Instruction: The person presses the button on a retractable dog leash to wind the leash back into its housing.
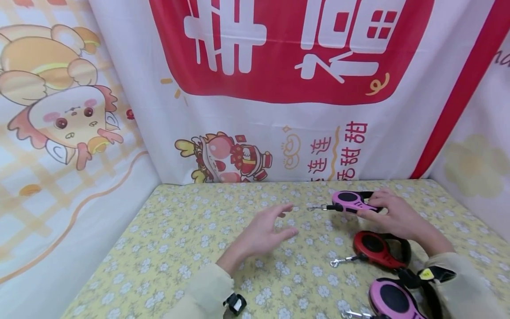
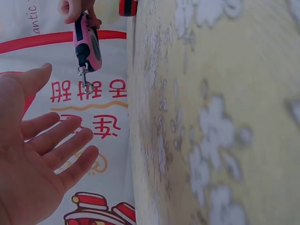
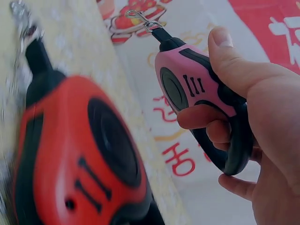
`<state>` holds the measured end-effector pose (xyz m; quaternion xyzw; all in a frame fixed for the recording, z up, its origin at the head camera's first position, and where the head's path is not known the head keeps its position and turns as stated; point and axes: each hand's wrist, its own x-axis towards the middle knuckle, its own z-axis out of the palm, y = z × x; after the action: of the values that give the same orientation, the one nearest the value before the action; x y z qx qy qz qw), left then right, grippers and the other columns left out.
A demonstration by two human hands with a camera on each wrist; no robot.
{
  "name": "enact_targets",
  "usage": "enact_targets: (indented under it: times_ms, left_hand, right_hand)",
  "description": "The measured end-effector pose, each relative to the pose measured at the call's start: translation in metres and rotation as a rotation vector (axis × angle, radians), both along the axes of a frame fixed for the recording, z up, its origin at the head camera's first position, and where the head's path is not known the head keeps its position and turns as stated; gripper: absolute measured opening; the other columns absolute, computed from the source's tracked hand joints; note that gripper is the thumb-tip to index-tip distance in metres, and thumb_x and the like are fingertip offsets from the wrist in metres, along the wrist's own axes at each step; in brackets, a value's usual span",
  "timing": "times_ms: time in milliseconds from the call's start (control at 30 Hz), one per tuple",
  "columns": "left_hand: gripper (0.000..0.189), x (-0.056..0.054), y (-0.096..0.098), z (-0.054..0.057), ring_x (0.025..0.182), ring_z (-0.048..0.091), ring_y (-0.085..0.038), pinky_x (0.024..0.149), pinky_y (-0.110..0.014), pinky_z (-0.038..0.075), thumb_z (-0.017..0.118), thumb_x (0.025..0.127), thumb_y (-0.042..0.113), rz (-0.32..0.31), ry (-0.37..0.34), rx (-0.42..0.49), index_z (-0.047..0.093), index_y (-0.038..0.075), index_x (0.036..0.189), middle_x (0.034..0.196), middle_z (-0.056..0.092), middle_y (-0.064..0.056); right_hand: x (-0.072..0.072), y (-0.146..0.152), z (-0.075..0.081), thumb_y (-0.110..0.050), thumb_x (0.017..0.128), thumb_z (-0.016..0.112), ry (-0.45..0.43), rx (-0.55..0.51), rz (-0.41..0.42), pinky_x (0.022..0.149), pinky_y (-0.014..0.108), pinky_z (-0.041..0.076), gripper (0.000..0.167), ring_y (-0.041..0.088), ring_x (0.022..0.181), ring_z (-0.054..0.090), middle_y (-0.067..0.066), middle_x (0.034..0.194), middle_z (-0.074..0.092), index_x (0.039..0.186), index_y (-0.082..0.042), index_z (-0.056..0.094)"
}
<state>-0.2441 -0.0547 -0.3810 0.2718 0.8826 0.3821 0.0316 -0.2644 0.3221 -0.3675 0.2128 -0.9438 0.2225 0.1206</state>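
Note:
My right hand (image 1: 400,217) grips a pink and black retractable dog leash (image 1: 348,201) by its looped handle, over the far right of the table. In the right wrist view the fingers curl through the handle, and the thumb (image 3: 222,40) lies along the top. From the leash's nose a metal clip (image 3: 140,19) sticks out, pointing left in the head view. My left hand (image 1: 264,230) hovers over the middle of the table, its palm empty and fingers spread, with that clip a short way off to its right.
Nearer than the held leash lies a red retractable leash (image 1: 371,244), its clip pointing left. Another pink leash (image 1: 392,297) lies close to the front right, partly cut off by the frame. A flowered cloth (image 1: 159,248) covers the table; printed curtains (image 1: 279,115) hang behind and beside it.

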Motion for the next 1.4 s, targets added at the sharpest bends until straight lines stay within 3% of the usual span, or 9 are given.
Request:
enact_targets:
  times_ms: [267, 400, 633, 833, 900, 1067, 1167, 1300, 1400]
  left_hand:
    - [0.082, -0.008, 0.020, -0.001, 0.151, 0.048, -0.022, 0.123, -0.051, 0.041, 0.065, 0.100, 0.060, -0.036, -0.069, -0.045, 0.028, 0.034, 0.167, 0.169, 0.042, 0.010]
    - [0.082, -0.013, 0.034, -0.004, 0.151, 0.049, -0.021, 0.122, -0.048, 0.043, 0.065, 0.100, 0.060, -0.065, -0.074, -0.069, 0.028, 0.032, 0.167, 0.170, 0.040, 0.009]
    - [0.085, -0.017, 0.060, -0.007, 0.150, 0.050, -0.021, 0.124, -0.044, 0.042, 0.064, 0.100, 0.061, -0.099, -0.078, -0.136, 0.028, 0.026, 0.168, 0.169, 0.042, 0.004]
    - [0.085, -0.020, 0.075, -0.009, 0.150, 0.050, -0.018, 0.124, -0.043, 0.041, 0.065, 0.099, 0.062, -0.086, -0.071, -0.181, 0.028, 0.028, 0.168, 0.168, 0.045, 0.005]
    - [0.085, -0.020, 0.079, -0.010, 0.150, 0.050, -0.018, 0.124, -0.043, 0.041, 0.065, 0.099, 0.062, -0.085, -0.077, -0.182, 0.028, 0.028, 0.168, 0.166, 0.046, 0.006]
    - [0.087, -0.018, 0.084, -0.012, 0.149, 0.052, -0.019, 0.123, -0.044, 0.042, 0.066, 0.099, 0.061, -0.086, -0.082, -0.190, 0.026, 0.027, 0.168, 0.166, 0.047, 0.006]
    - [0.087, -0.017, 0.079, -0.010, 0.150, 0.050, -0.019, 0.124, -0.044, 0.041, 0.066, 0.099, 0.060, -0.064, -0.076, -0.187, 0.025, 0.027, 0.169, 0.168, 0.044, 0.006]
    - [0.087, -0.012, 0.062, -0.007, 0.155, 0.043, -0.020, 0.128, -0.048, 0.035, 0.066, 0.099, 0.059, -0.006, -0.036, -0.201, 0.025, 0.027, 0.169, 0.171, 0.039, 0.006]
    - [0.088, -0.009, 0.044, -0.001, 0.159, 0.038, -0.024, 0.129, -0.053, 0.030, 0.066, 0.099, 0.060, 0.041, 0.031, -0.241, 0.024, 0.027, 0.169, 0.173, 0.036, 0.002]
  right_hand:
    - [-0.014, 0.013, -0.007, -0.041, 0.098, 0.076, -0.029, 0.076, 0.004, 0.074, 0.031, 0.043, 0.032, 0.014, 0.091, 0.052, -0.004, 0.092, 0.062, 0.073, -0.024, 0.068]
    - [-0.019, 0.017, -0.010, -0.039, 0.098, 0.077, -0.025, 0.121, 0.032, 0.077, 0.034, 0.045, 0.032, 0.014, 0.094, 0.056, -0.005, 0.092, 0.065, 0.071, -0.026, 0.066]
    - [-0.029, 0.024, -0.017, -0.047, 0.096, 0.077, -0.156, 0.174, 0.027, 0.075, 0.032, 0.040, 0.038, 0.013, 0.086, 0.051, -0.004, 0.087, 0.061, 0.069, -0.024, 0.063]
    - [-0.039, 0.029, -0.024, -0.051, 0.091, 0.081, -0.185, 0.210, 0.022, 0.094, 0.057, 0.051, 0.043, 0.034, 0.108, 0.065, 0.009, 0.106, 0.073, 0.066, -0.022, 0.062]
    - [-0.041, 0.030, -0.026, -0.051, 0.089, 0.083, -0.191, 0.219, 0.012, 0.096, 0.058, 0.050, 0.038, 0.035, 0.111, 0.064, 0.008, 0.108, 0.074, 0.069, -0.023, 0.066]
    - [-0.046, 0.030, -0.027, -0.049, 0.086, 0.085, -0.239, 0.219, -0.004, 0.079, 0.038, 0.044, 0.027, 0.018, 0.090, 0.057, -0.005, 0.091, 0.068, 0.080, -0.024, 0.076]
    - [-0.046, 0.030, -0.024, -0.048, 0.089, 0.084, -0.217, 0.200, -0.003, 0.076, 0.036, 0.047, 0.026, 0.016, 0.087, 0.060, -0.005, 0.092, 0.071, 0.084, -0.023, 0.079]
    - [-0.035, 0.026, -0.018, -0.053, 0.095, 0.077, -0.139, 0.186, -0.046, 0.088, 0.054, 0.057, 0.037, 0.032, 0.104, 0.068, 0.008, 0.108, 0.077, 0.102, -0.017, 0.082]
    - [-0.023, 0.021, -0.011, -0.061, 0.097, 0.069, -0.107, 0.205, -0.119, 0.101, 0.072, 0.048, 0.060, 0.049, 0.125, 0.059, 0.024, 0.131, 0.070, 0.126, -0.009, 0.075]
